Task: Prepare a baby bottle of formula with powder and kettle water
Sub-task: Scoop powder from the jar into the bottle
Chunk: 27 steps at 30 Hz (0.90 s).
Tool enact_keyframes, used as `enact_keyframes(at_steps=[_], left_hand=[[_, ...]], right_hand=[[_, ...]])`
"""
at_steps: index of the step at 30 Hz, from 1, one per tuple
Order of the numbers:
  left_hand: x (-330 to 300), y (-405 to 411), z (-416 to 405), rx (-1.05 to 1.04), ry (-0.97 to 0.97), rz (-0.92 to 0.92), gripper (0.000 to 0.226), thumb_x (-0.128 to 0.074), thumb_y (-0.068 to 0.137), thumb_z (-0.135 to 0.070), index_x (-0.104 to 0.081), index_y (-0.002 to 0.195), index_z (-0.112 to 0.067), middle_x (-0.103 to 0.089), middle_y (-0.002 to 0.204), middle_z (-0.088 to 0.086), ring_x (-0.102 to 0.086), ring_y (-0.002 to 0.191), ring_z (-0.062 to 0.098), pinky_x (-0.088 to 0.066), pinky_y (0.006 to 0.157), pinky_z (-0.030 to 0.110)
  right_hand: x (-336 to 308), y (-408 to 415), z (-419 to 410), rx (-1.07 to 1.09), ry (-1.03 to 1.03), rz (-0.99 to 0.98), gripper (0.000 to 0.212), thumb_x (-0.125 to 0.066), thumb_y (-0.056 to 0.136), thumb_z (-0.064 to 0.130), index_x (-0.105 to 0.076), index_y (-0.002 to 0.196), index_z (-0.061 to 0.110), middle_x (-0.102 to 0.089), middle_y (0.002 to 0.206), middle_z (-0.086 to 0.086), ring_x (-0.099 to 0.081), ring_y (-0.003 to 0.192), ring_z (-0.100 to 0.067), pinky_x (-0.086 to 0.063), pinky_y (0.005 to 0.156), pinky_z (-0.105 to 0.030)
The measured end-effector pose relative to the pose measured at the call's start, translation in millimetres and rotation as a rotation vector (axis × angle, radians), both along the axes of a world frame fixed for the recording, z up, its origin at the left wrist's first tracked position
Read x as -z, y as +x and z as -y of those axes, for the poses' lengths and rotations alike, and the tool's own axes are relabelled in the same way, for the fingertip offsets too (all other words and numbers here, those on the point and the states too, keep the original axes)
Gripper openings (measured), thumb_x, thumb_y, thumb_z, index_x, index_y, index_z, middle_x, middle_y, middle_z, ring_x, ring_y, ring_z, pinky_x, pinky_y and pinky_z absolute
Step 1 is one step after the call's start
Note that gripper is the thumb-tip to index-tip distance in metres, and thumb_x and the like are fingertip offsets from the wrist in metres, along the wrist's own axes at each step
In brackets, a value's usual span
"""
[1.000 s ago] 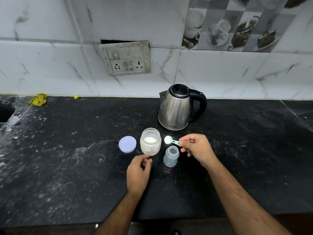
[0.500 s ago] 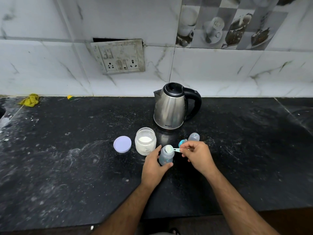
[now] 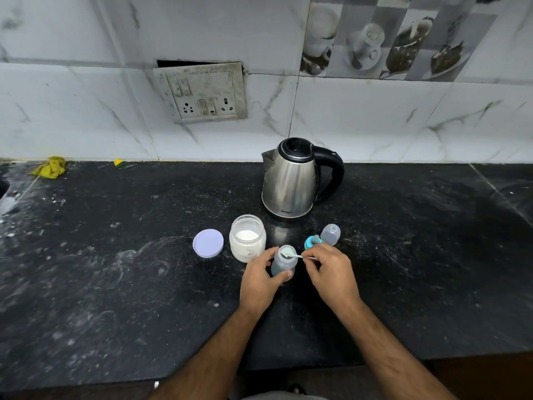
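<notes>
Two hands work over a black counter (image 3: 115,284) that runs the width of the view, its stone dusted with pale smears. Behind it rises a white marble-look wall (image 3: 375,119) with a grimy socket plate (image 3: 202,93) set in it. My steel kettle (image 3: 290,180) stands upright toward the back of the counter, black handle to the right, lid closed. Nearer me and to the left of the kettle sits the open jar (image 3: 247,238), white powder (image 3: 247,235) showing inside. My left hand (image 3: 261,280) curls round the bottle (image 3: 284,264), thumb on one side and fingers on the other, holding it upright on the counter just right of the jar. My right hand (image 3: 331,272) pinches the handle of the scoop (image 3: 290,253), whose bowl lies over the bottle's open mouth; I cannot tell how much powder is left in it. A lilac lid (image 3: 208,243) lies flat just left of the jar, apart from it. Behind my right hand a clear cap (image 3: 330,234) stands on the counter, and beside it lies the blue teat ring (image 3: 313,242), partly hidden by my fingers. Far left by the wall rests a crumpled yellow cloth (image 3: 50,167), and a small yellow scrap (image 3: 118,162) lies a little to its right
</notes>
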<state>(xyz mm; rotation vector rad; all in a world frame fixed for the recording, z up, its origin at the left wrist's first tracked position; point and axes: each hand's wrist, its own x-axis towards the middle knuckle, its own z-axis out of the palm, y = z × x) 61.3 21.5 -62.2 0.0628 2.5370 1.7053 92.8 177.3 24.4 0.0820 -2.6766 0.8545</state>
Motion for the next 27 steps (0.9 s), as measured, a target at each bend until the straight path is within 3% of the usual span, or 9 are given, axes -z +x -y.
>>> enact_keyframes(at_steps=[3, 7, 12, 16, 21, 27], left_hand=[[0.1, 0.5, -0.3, 0.002, 0.002, -0.012, 0.057, -0.084, 0.069, -0.032, -0.062, 0.121, -0.038, -0.068, 0.111, -0.020, -0.060, 0.104, 0.006, -0.050, 0.093, 0.028], [-1.3, 1.4, -0.8, 0.003, 0.007, -0.027, 0.054, -0.085, 0.069, -0.030, -0.061, 0.117, -0.044, -0.068, 0.109, -0.023, -0.060, 0.101, 0.000, -0.047, 0.089, 0.019], [-6.5, 2.8, -0.1, 0.009, 0.014, -0.035, 0.054, -0.084, 0.068, -0.029, -0.057, 0.106, -0.057, -0.064, 0.103, -0.039, -0.058, 0.095, -0.011, -0.042, 0.081, 0.005], [-6.9, 3.3, 0.0, 0.008, 0.013, -0.027, 0.054, -0.083, 0.069, -0.030, -0.056, 0.105, -0.058, -0.067, 0.104, -0.032, -0.059, 0.094, -0.008, -0.043, 0.080, 0.005], [-8.2, 3.5, 0.7, 0.009, 0.015, -0.026, 0.053, -0.084, 0.069, -0.029, -0.056, 0.104, -0.058, -0.064, 0.100, -0.040, -0.058, 0.092, -0.012, -0.041, 0.077, 0.003], [-10.2, 3.3, 0.7, 0.013, 0.013, -0.026, 0.055, -0.085, 0.069, -0.027, -0.056, 0.104, -0.058, -0.062, 0.100, -0.043, -0.058, 0.090, -0.013, -0.042, 0.076, 0.003]], right_hand=[[1.5, 3.1, 1.9, 0.011, 0.027, -0.021, 0.016, -0.077, 0.074, -0.004, -0.073, 0.080, 0.011, -0.071, 0.081, 0.001, -0.066, 0.078, -0.021, -0.052, 0.069, -0.028], [4.1, 6.1, 2.7, -0.020, 0.069, -0.038, 0.017, -0.077, 0.072, -0.007, -0.071, 0.077, 0.009, -0.068, 0.080, 0.000, -0.064, 0.078, -0.024, -0.053, 0.069, -0.030], [8.3, 10.1, 3.8, -0.030, 0.060, -0.114, 0.020, -0.079, 0.068, -0.013, -0.071, 0.073, 0.006, -0.068, 0.081, -0.002, -0.064, 0.078, -0.024, -0.050, 0.075, -0.024], [10.2, 12.2, 4.2, -0.042, 0.069, -0.133, 0.020, -0.081, 0.066, -0.013, -0.072, 0.073, 0.004, -0.069, 0.081, -0.004, -0.065, 0.077, -0.024, -0.053, 0.076, -0.025], [11.4, 11.9, 1.4, -0.040, 0.088, -0.127, 0.021, -0.081, 0.066, -0.014, -0.073, 0.073, 0.004, -0.069, 0.082, -0.005, -0.064, 0.078, -0.023, -0.045, 0.079, -0.017], [11.6, 11.7, 1.0, -0.056, 0.078, -0.145, 0.019, -0.078, 0.069, -0.013, -0.071, 0.073, 0.004, -0.068, 0.082, -0.004, -0.064, 0.078, -0.024, -0.048, 0.078, -0.021]])
